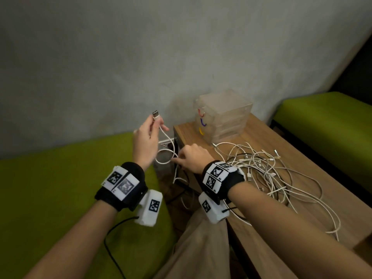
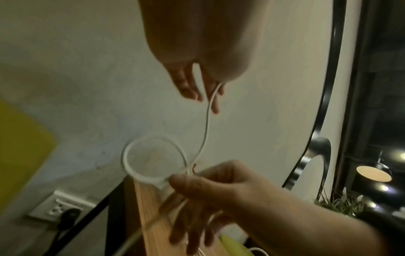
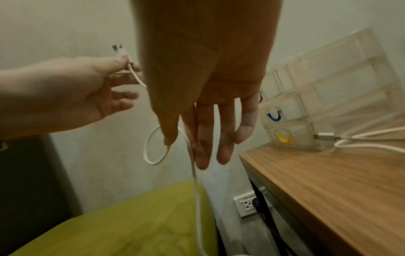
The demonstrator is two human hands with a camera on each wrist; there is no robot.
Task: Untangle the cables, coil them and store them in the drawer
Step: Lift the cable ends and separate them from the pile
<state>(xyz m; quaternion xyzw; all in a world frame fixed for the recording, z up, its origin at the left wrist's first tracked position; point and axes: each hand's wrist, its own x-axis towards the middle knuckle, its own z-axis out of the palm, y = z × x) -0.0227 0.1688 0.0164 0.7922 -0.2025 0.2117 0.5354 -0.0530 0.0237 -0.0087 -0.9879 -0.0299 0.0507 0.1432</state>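
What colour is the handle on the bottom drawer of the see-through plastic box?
Yellow handle, on the clear plastic drawer box; the right wrist view shows it best.

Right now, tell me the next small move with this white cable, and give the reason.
Probably lay a second loop onto the first. The left hand pinches the white cable just below its USB plug, and the right hand pinches where one small loop crosses. The rest of that cable hangs loose below, uncoiled, while the tangled pile waits on the table.
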